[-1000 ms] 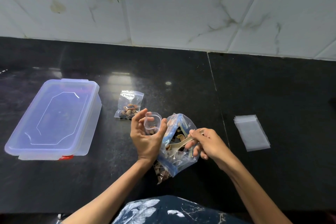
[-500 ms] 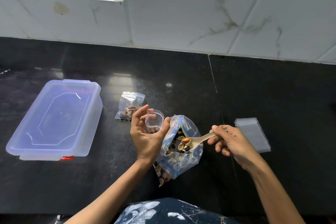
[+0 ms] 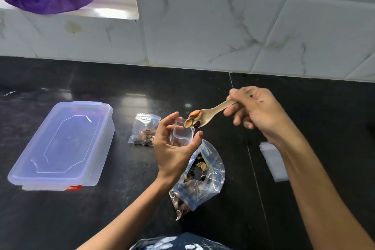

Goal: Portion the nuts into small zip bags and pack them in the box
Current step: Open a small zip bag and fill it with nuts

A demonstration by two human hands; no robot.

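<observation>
Over the black stone counter (image 3: 81, 219), your left hand (image 3: 172, 152) cups a small clear zip bag (image 3: 182, 136), thumb on one side and fingers curled round the other, so its mouth is squeezed open and faces up. A few nuts already seem to sit at the bottom of it, though your palm hides most of them.

Your right hand (image 3: 257, 109) pinches the handle of a pale wooden spoon (image 3: 207, 115). The spoon's long axis runs from your right hand down and leftward, and its loaded bowl hangs just above the far-right edge of the bag's mouth, tilted towards it. That is what the tip turns on: the nuts on the spoon (image 3: 193, 121) look ready to slide off the low end, so you want that end over the opening, not over the rim.

Below your left wrist lies the large clear supply bag with a blue zip strip (image 3: 211, 178), open and holding the rest of the nuts. One filled small bag (image 3: 145, 131) rests flat just beyond your left hand. The translucent lidded plastic box (image 3: 63, 146) sits well to the left, lid on. A stack of empty small bags (image 3: 274, 162) lies to the right, partly hidden by your right forearm.

Judging by this, only one portion is finished and nothing is packed yet.
</observation>
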